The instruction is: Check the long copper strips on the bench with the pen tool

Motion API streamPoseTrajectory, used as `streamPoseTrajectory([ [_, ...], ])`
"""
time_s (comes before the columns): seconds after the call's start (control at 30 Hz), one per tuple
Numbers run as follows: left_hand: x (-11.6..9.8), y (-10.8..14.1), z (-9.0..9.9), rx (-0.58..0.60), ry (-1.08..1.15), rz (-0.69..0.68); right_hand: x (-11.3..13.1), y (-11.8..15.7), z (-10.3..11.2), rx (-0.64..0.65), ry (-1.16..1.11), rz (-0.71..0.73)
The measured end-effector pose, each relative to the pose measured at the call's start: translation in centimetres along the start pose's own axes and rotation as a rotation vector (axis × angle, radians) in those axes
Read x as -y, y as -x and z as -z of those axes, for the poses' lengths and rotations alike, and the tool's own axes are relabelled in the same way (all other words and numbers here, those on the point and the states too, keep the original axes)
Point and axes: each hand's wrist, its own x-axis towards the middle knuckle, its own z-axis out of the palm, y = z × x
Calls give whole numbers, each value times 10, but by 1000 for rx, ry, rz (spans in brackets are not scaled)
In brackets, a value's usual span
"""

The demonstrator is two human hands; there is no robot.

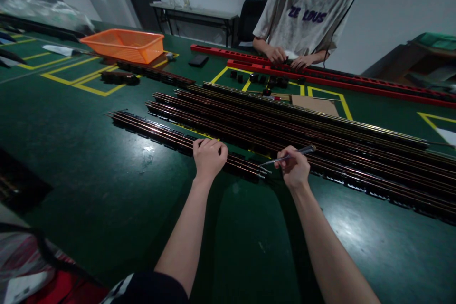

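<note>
My left hand (211, 159) is closed over a black rail with copper-coloured rods (160, 130), which lies slantwise on the green table. Its fingers curl across the top of the rail. Beyond the rail's right end, my right hand (295, 168) pinches a slim screwdriver (302, 151). The thin shaft points left, and its tip is at the pale metal rod ends. Whether the tip touches them I cannot tell. Just behind lie several longer black rails with copper rods (285, 128), side by side.
Across the green table (107, 199), a co-worker's hands (285, 57) rest at red rails (338, 78). An orange basket (124, 45) stands at the back left. Small black parts (263, 80) and a cardboard piece (315, 104) lie behind the long rails. Yellow tape marks the table.
</note>
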Motion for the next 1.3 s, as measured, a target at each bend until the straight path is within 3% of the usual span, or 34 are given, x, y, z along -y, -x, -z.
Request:
streamPoseTrajectory([
  [0.3, -1, 0, -2, -14, 15, 1, 0, 2, 6, -8, 35, 20],
  [0.7, -2, -1, -3, -26, 40, -17, 4, 23, 11, -194, 59, 122],
  [0.87, -3, -2, -3, -15, 50, -13, 5, 40, 15, -361, 80, 153],
  [1.03, -2, -2, -8, -54, 31, -37, 6, 67, 3, -578, 245, 362],
  [1.17, -8, 0, -11, -58, 52, -58, 5, 83, -8, -451, 524, 474],
  [1.3, -23, 6, -11, -1, 75, -74, -2, 87, -17, -139, 1123, 708],
])
